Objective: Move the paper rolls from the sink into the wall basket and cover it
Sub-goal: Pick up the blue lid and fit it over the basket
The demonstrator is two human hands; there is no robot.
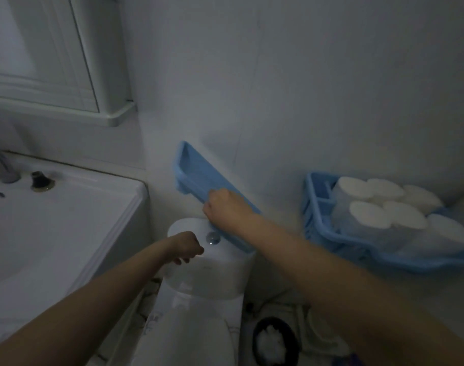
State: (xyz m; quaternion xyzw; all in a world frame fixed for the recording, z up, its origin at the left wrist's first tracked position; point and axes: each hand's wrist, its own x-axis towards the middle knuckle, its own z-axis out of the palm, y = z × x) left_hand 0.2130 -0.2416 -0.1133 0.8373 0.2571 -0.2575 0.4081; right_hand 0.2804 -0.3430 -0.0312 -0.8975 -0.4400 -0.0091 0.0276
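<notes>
A blue wall basket hangs on the wall at the right, packed with several white paper rolls standing on end. A blue rectangular lid leans against the wall above the toilet tank, its hollow side facing me. My right hand grips the lid's lower edge. My left hand hovers over the tank with fingers curled and nothing in it. The white sink at the left shows no rolls in its visible part.
A white toilet tank with a chrome flush button sits under my hands; the toilet lid is below it. A black bin with white paper stands on the floor. A faucet and a wall cabinet are at left.
</notes>
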